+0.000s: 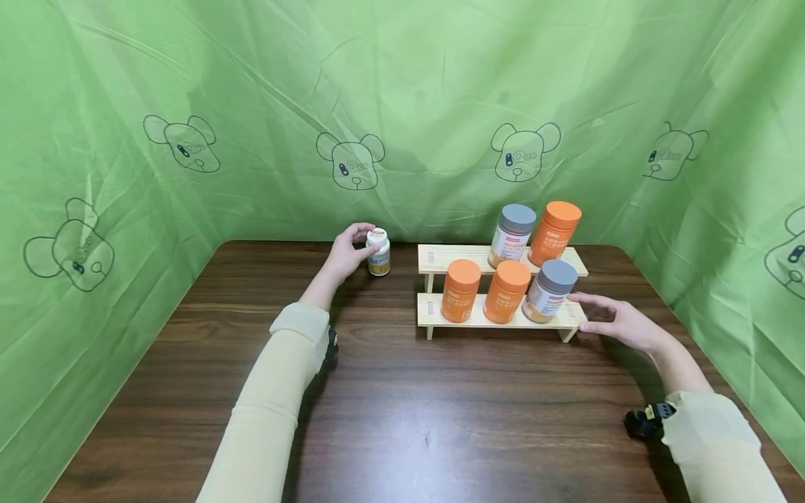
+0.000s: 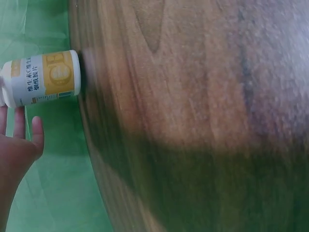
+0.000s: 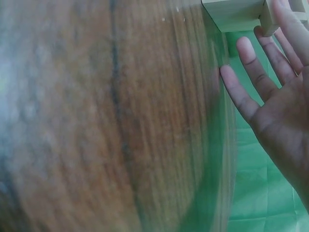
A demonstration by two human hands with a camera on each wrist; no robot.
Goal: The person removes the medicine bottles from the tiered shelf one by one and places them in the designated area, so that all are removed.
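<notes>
My left hand (image 1: 348,253) pinches a small white supplement bottle (image 1: 379,263) near its cap, thumb on one side and fingers on the other. The bottle is upright at the back of the table. Its yellow and white label faces the camera in the left wrist view (image 2: 46,77). At the right end of the lower wooden shelf (image 1: 474,321), my right hand (image 1: 622,325) has its thumb near the front corner and its fingers extended behind. In the right wrist view, those fingers (image 3: 236,89) are spread beside the shelf's end.
Orange jars (image 1: 461,293) and a grey-lidded jar (image 1: 550,292) stand on the lower shelf. The raised shelf (image 1: 449,257) behind holds another grey-lidded jar (image 1: 512,234) and an orange jar (image 1: 555,234). Green cloth (image 1: 428,105) encloses the dark wooden table (image 1: 390,391).
</notes>
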